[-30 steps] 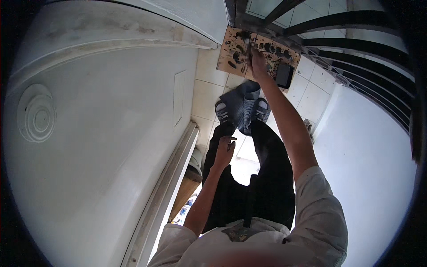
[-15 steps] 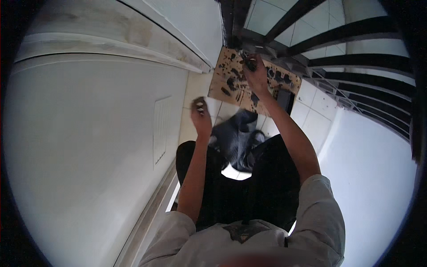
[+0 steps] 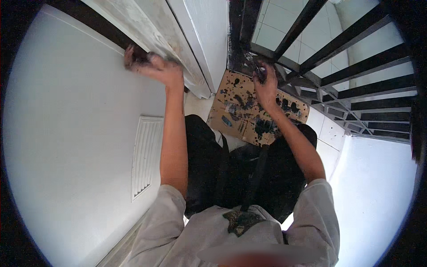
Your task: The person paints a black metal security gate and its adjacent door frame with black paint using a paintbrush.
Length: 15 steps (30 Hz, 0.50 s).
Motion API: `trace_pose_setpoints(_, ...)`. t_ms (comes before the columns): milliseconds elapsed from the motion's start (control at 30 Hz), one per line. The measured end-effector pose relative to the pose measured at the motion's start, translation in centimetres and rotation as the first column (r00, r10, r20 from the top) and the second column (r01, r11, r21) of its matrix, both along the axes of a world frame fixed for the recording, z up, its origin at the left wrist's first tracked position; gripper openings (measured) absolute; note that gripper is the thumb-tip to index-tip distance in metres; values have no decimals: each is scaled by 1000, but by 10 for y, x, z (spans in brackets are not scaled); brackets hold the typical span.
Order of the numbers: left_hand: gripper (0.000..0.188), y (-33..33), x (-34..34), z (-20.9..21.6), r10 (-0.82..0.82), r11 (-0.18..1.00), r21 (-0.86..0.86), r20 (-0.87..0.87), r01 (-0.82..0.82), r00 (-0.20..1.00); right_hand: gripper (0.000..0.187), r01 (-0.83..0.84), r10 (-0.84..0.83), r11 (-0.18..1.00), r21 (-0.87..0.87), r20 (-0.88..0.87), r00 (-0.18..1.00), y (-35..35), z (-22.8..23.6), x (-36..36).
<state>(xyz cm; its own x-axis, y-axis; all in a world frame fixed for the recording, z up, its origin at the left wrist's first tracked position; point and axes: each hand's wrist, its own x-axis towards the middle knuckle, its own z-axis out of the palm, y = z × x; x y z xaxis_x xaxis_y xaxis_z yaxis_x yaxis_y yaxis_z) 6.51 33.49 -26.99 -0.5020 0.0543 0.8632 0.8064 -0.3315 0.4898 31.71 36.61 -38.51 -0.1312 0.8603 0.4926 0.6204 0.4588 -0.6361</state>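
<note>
My left hand (image 3: pixel 158 69) is raised at the upper edge of the white louvred door (image 3: pixel 89 102), beside the worn door frame (image 3: pixel 147 26). Its fingertips are dark and smeared by motion, so its grip is unclear. At the lower corner of the black metal gate (image 3: pixel 289 66), my right hand (image 3: pixel 266 91) has its fingers curled around something small and dark. What it holds is mostly hidden by the stained fingers. Beneath that hand lies a sheet of cardboard (image 3: pixel 227 120) spattered with black paint.
Pale floor tiles (image 3: pixel 321 124) border the cardboard. A white wall (image 3: pixel 373 187) rises on the right, under the gate's slanting bars. Between my arms, my dark-clad knees (image 3: pixel 200 138) reach the cardboard's near edge.
My left hand has moved up and left, from above the floor to the door's edge. My right hand stays by the gate, slightly lower in view. The whole view has shifted, and my knees are nearer the cardboard.
</note>
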Motion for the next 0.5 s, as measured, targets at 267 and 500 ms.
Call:
trace_pose_setpoints(267,50,9,-8,-17,-50,998,51,104,45,993,32,-382,-82,759,-528,-659,748,-22,50,15)
trace_pose_setpoints(500,50,8,-7,-13,27,999,16,59,-28,998,40,-613,-229,649,-450,-884,407,-77,122,57)
